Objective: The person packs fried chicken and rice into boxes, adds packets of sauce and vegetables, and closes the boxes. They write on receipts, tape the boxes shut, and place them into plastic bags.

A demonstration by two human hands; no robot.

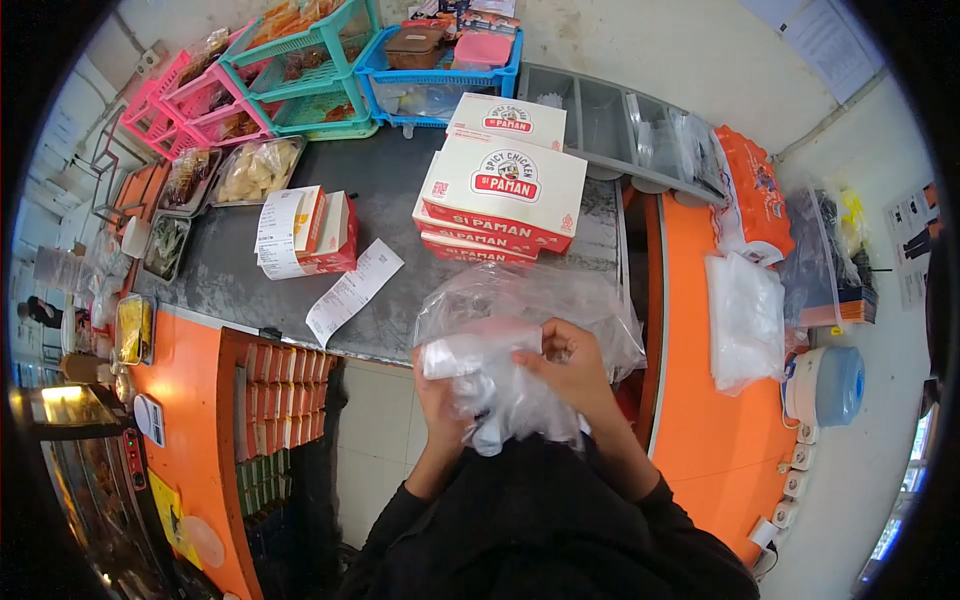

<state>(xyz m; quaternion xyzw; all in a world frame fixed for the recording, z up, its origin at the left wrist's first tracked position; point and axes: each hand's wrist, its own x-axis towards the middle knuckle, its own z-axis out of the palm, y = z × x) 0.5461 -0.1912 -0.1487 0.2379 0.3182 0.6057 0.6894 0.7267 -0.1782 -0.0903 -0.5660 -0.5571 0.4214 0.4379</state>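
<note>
Close to my body, at the counter's front edge, I hold a crumpled clear plastic bag point(520, 385) with some white pieces in or behind it that I cannot make out. My left hand point(434, 395) is wrapped round the bag's left side, its fingers partly covered by plastic. With bent fingers, my right hand point(568, 368) pinches the bag's upper right part. Just beyond, a larger sheet of clear plastic point(590, 305) spreads over the counter edge. Behind it stand stacked white and red chicken boxes point(505, 190).
A long receipt point(355, 290) lies beside smaller boxes with receipts point(340, 235). Blue point(440, 110) and green baskets point(320, 95) line the back, near a grey divided tray point(605, 120). White plastic bags point(745, 315) lie on the orange counter at right.
</note>
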